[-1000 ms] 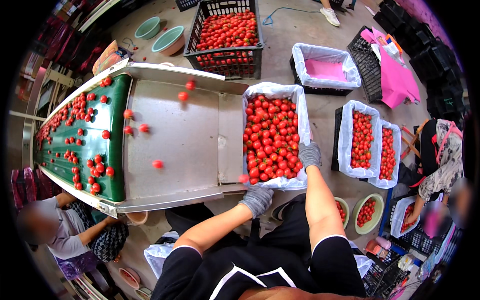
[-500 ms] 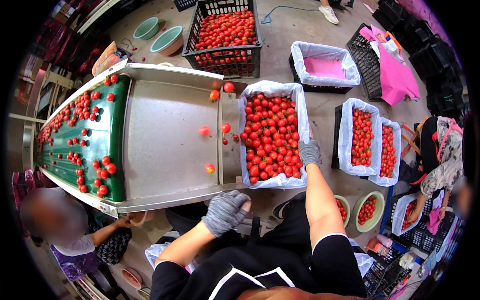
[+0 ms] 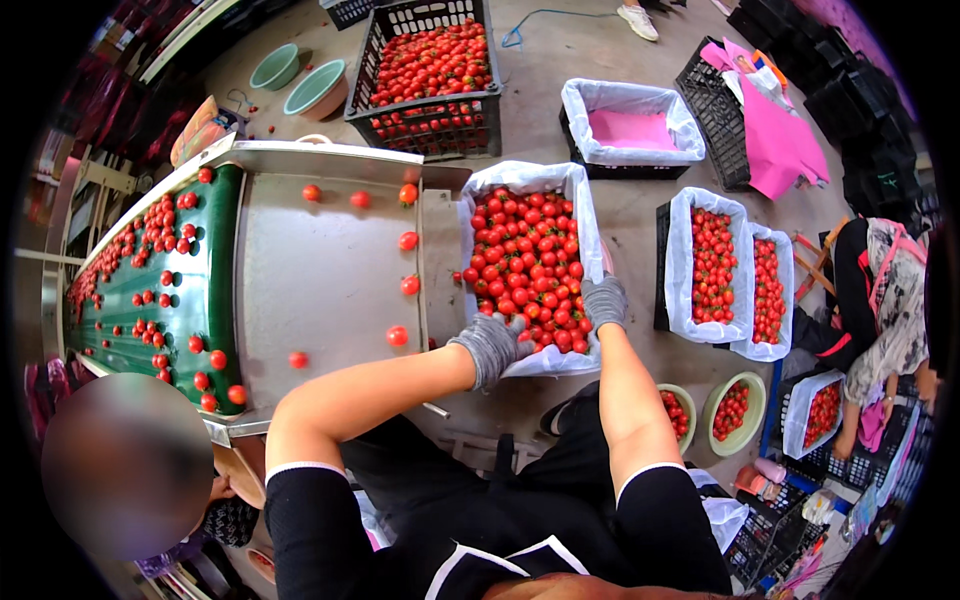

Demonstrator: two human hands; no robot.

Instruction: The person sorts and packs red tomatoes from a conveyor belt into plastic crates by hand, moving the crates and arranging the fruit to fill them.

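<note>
Fingers of two gloved hands, left hand (image 3: 492,345) and right hand (image 3: 604,303), closed on one lined tomato crate (image 3: 528,262).

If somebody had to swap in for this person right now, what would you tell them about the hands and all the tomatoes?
Left hand: gloved, gripping the near-left corner of the white-lined crate full of tomatoes.
Right hand: gloved, on the crate's near-right edge.
The crate sits at the end of the metal chute. A few loose tomatoes lie on the chute; many more are on the green belt.
Done: the crate is heaped full.
Left: tomatoes on the chute and belt are not in a crate; an empty lined crate stands beyond.
</note>
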